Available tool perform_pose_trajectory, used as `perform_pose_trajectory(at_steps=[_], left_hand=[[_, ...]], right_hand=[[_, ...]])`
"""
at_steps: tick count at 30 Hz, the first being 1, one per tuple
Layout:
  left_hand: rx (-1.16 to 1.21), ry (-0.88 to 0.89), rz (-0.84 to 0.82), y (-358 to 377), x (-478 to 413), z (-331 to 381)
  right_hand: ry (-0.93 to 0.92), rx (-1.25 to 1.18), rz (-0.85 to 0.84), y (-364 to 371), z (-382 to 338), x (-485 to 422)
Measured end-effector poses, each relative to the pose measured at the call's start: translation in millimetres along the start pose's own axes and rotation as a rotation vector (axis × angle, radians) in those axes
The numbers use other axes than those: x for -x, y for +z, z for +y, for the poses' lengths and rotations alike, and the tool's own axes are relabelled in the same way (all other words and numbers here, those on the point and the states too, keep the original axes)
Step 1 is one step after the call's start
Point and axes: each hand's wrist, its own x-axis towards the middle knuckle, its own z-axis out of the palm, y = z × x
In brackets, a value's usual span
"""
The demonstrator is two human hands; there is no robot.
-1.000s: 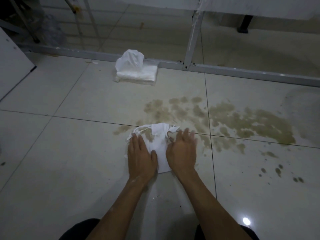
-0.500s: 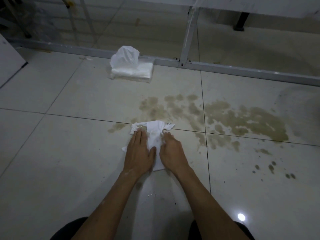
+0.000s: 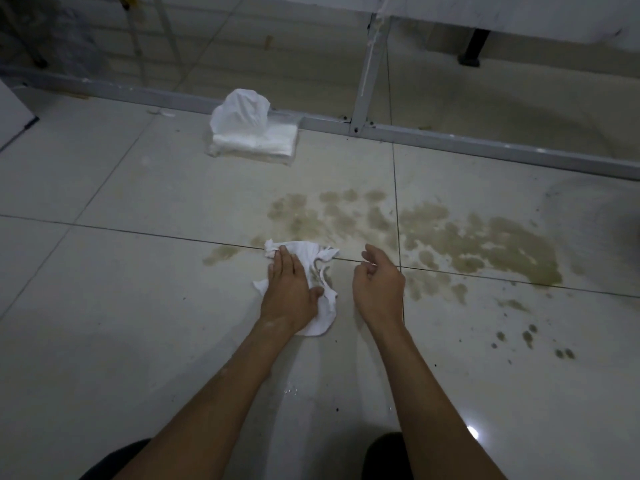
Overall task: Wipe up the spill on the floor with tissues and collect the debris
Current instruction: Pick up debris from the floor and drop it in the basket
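Note:
A brownish spill [image 3: 433, 240] spreads in blotches over the pale floor tiles, from the middle toward the right. A crumpled white tissue wad [image 3: 320, 268], stained in places, lies at the spill's left edge. My left hand [image 3: 289, 289] presses flat on the wad, fingers together. To the right of the wad my right hand [image 3: 377, 285] hovers just off the floor with curled fingers, holding nothing. A pack of white tissues [image 3: 252, 136] with one sheet pulled up stands further back.
A grey metal frame rail [image 3: 485, 143] runs across the floor behind the spill, with an upright post [image 3: 369, 64]. Small dark specks and drops [image 3: 530, 337] dot the tile at right. A white panel edge [image 3: 14, 116] is at far left.
My right hand has lifted off the tissue wad and moved to the right. My left hand stays pressed on the wad, which is a bit more bunched.

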Motion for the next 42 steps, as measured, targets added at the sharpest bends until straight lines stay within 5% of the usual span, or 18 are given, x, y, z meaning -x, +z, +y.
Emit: perform_pose_trajectory(at_steps=[12, 15, 17, 21, 27, 42], left_hand=[[0.074, 0.321, 0.062, 8.1, 9.7, 22.0], [0.212, 0.301, -0.038, -5.8, 6.8, 12.5], [0.265, 0.320, 0.042, -13.1, 13.8, 1.9], [0.226, 0.178, 0.156, -22.7, 36.8, -34.2], [0.214, -0.029, 0.218, -49.6, 62.8, -64.7], [0.185, -0.150, 0.267, -79.6, 96.6, -107.2]], right_hand=[[-0.105, 0.038, 0.014, -1.3, 13.9, -6.2], [-0.218, 0.092, -0.092, -3.2, 13.9, -4.8], [-0.323, 0.170, -0.243, 0.3, 14.1, -1.8], [-0.360, 0.405, -0.526, 20.7, 24.9, 5.0], [-0.314, 0.660, -0.541, 47.4, 26.4, 17.5], [-1.074, 0.657, -0.777, 92.1, 21.3, 79.0]])
